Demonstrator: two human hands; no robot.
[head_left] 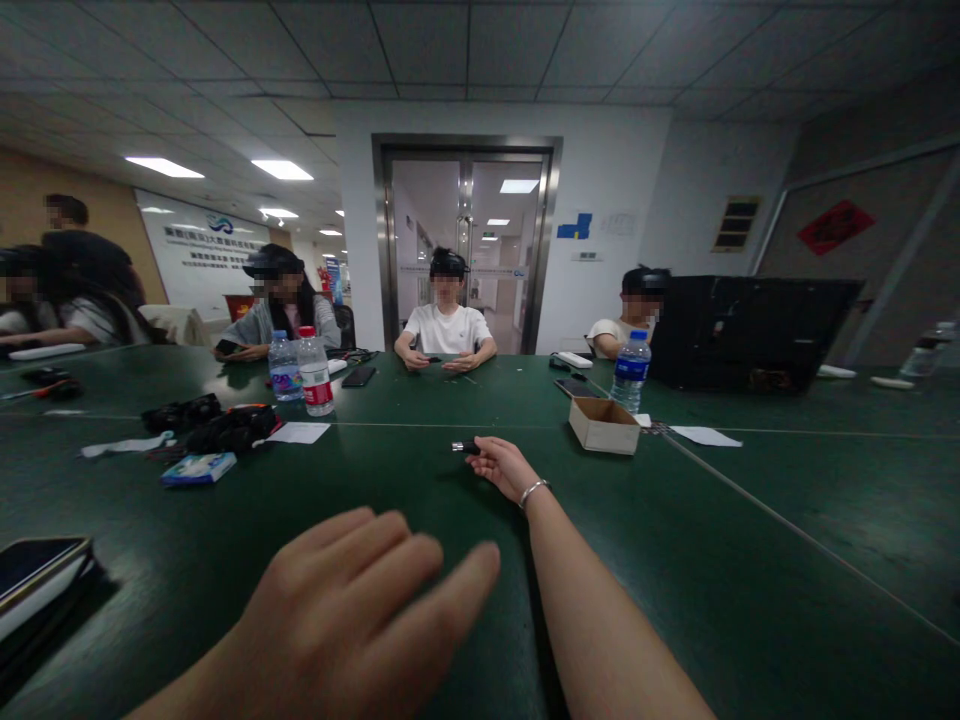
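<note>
Out over the green table (420, 480), my right hand (504, 468) pinches a small black USB flash drive (465, 447). Its silver plug end points left, and the fingers cover its rear part. Close to the camera, my left hand (352, 590) hovers with its back toward me, slightly blurred. Its fingers are loosely bent and the thumb stands apart; nothing shows in it, though the palm is hidden. The two hands do not touch. To the right of my right hand sits an open cardboard box (604, 435).
Two bottles (315, 375), black gear (225, 425), a blue-white packet (199, 470) and paper (300, 432) lie left. A phone (45, 570) is at the near left. Another bottle (631, 368) and a large black case (750, 330) stand right. Several people sit around the table.
</note>
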